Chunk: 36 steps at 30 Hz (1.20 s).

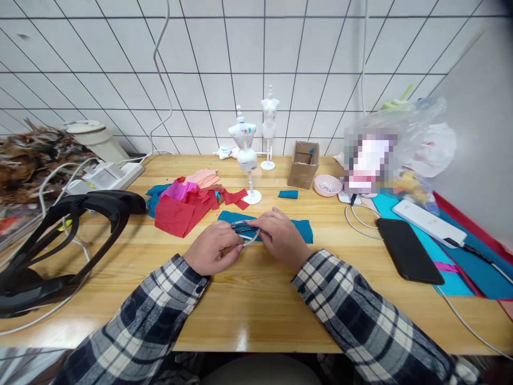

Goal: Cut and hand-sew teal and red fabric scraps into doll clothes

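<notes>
Both hands meet at the middle of the wooden table. A thin pale loop [251, 240], cord-like, runs between them, with several thin dark strands or bars [245, 226] inside it; their exact kind I cannot make out. My left hand [214, 247] has curled fingers and its thumb against the loop's left side. My right hand [280, 235] pinches the loop's right side with thumb and fingers. Below and behind them lies a flat blue strip of cloth or paper [303, 230], partly covered by the hands.
Two white miniature dress forms [245, 147] stand beyond the hands. Red and pink scraps [180, 211] lie left of them. A small cardboard box [303, 168], pink bowl [327, 185] and black phone [409, 250] are to the right. A black headset frame [108, 240] sits at left.
</notes>
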Motion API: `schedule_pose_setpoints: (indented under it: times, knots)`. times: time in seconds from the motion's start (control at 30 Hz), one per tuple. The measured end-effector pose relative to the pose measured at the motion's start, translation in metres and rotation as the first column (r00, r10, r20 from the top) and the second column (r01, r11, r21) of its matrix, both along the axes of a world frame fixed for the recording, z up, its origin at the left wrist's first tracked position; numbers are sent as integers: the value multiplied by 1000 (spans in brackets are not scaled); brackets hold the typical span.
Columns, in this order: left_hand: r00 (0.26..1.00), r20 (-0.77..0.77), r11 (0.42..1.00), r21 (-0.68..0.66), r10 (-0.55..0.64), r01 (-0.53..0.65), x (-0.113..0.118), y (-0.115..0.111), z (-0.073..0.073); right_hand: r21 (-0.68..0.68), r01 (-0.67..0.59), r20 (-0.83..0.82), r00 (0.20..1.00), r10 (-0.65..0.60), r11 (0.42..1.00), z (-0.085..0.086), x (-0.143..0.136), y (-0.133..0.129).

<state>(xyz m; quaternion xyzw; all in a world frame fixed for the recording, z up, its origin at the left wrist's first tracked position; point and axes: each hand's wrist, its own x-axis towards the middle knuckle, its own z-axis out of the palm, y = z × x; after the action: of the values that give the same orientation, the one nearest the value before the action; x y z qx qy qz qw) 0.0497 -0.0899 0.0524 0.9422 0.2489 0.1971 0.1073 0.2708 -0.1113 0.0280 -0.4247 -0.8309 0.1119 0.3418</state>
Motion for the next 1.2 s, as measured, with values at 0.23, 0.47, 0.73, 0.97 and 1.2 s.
schedule_pose_setpoints:
  times: [0.23, 0.47, 0.73, 0.97, 1.2]
  knots:
    - [985, 171, 999, -42, 16, -9, -6, -1, 5, 38, 55, -106, 993, -51, 998, 4, 6, 0]
    - [973, 232, 982, -186, 12, 32, -1, -4, 7, -155, -59, -211, 977, 25, 986, -3, 2, 1]
    - [983, 127, 976, -189, 134, -108, -8, 4, -3, -150, 146, -245, 953, -180, 978, -1, 9, 6]
    - [909, 143, 909, -212, 391, -358, -11, 11, -5, 147, 250, -283, 938, -202, 957, 16, 4, -8]
    - [710, 341, 767, -464, 616, -443, -1, 3, 0, 504, 99, -263, 964, 44, 858, 20, -7, -19]
